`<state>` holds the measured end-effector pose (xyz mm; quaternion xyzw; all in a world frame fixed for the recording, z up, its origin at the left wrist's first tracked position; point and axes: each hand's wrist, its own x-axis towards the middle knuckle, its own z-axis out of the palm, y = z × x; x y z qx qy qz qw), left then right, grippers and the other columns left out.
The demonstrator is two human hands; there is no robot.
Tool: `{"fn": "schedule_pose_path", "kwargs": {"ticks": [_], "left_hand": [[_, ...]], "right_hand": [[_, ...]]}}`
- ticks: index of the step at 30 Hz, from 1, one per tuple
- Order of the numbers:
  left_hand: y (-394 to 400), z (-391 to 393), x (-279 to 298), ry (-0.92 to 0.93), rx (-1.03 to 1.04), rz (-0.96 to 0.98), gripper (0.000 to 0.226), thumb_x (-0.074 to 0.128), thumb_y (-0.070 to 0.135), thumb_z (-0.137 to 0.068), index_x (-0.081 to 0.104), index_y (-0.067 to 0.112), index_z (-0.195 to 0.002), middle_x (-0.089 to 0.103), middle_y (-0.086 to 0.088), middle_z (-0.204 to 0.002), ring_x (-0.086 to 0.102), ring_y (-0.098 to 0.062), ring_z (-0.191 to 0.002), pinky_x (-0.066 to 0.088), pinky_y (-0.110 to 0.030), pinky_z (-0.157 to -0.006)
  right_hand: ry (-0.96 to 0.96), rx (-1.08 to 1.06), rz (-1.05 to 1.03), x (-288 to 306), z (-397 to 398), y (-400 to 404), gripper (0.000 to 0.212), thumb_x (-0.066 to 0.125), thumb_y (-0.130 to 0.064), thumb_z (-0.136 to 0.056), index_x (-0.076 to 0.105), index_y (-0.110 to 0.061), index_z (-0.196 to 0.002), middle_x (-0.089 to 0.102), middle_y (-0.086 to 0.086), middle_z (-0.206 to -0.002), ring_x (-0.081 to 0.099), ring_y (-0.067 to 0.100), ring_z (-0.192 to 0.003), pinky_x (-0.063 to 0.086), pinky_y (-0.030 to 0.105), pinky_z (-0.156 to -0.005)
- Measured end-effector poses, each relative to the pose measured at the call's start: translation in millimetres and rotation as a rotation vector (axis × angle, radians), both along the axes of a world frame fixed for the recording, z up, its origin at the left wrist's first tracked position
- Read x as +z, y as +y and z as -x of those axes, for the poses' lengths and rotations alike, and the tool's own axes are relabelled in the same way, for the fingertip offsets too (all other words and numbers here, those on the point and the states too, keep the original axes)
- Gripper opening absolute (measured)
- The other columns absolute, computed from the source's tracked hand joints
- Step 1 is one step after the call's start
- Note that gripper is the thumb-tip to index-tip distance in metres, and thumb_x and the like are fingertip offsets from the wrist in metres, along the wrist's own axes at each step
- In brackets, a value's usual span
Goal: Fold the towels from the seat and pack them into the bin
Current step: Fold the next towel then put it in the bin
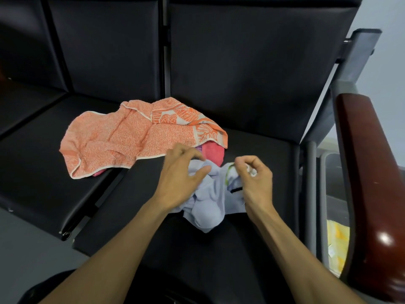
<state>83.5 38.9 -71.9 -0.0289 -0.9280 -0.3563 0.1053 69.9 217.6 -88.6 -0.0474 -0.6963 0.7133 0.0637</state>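
Both hands work a crumpled pale lavender towel (207,202) on the near right of the black seat (252,150).

The right hand (255,177) pinches a bunched edge of it; the left hand (182,172) rests on it with fingers spread and loosely bent. Just beyond lies an orange patterned towel (131,137), spread across the gap between two seats and covering most of a pink towel (212,153). At far right, past the wooden armrest (368,172), something yellow (337,244) shows, mostly hidden; the bin cannot be made out clearly.
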Motion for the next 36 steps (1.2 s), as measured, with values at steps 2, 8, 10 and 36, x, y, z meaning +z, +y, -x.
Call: {"fn": "schedule_pose_path", "kwargs": {"ticks": [2, 8, 10, 36], "left_hand": [[10.2, -2.9, 3.8, -0.102, -0.154, -0.113, 0.029, 0.073, 0.046, -0.081, 0.065, 0.028, -0.103, 0.059, 0.012, -0.103, 0.055, -0.005, -0.095, 0.044, -0.023, -0.079], [-4.1, 2.3, -10.4, -0.114, -0.002, 0.128, 0.016, 0.055, 0.016, -0.091, 0.067, 0.026, -0.091, 0.067, 0.006, -0.078, 0.062, -0.017, -0.071, 0.054, -0.041, -0.069], [-10.0, 4.7, -8.8, -0.085, 0.080, 0.088, 0.027, 0.047, 0.007, -0.085, 0.066, 0.026, -0.089, 0.068, 0.007, -0.083, 0.063, -0.019, -0.076, 0.054, -0.042, -0.070], [-14.3, 1.0, 0.1, -0.093, 0.308, 0.221, 0.019, 0.059, 0.011, -0.082, 0.055, 0.029, -0.089, 0.062, 0.006, -0.089, 0.060, -0.024, -0.078, 0.051, -0.042, -0.068]], "right_hand": [[0.007, 0.169, 0.017, 2.2, -3.9, -3.1, 0.002, 0.069, -0.007, -0.092, 0.067, -0.006, -0.091, 0.070, 0.001, -0.078, 0.066, 0.009, -0.074, 0.053, 0.021, -0.066], [0.030, 0.112, -0.048, 0.3, -2.4, -1.2, 0.017, 0.060, -0.001, -0.095, 0.072, -0.013, -0.091, 0.074, -0.003, -0.086, 0.069, 0.008, -0.084, 0.052, 0.018, -0.076], [0.051, 0.006, -0.119, -0.9, -1.9, -1.3, 0.028, 0.053, -0.003, -0.099, 0.070, -0.019, -0.084, 0.071, -0.008, -0.082, 0.065, 0.002, -0.080, 0.048, 0.013, -0.073], [0.268, -0.031, -0.362, -0.3, -13.7, -10.3, 0.021, 0.062, -0.017, -0.097, 0.053, -0.014, -0.078, 0.054, -0.004, -0.062, 0.050, 0.006, -0.057, 0.039, 0.019, -0.053]]}}
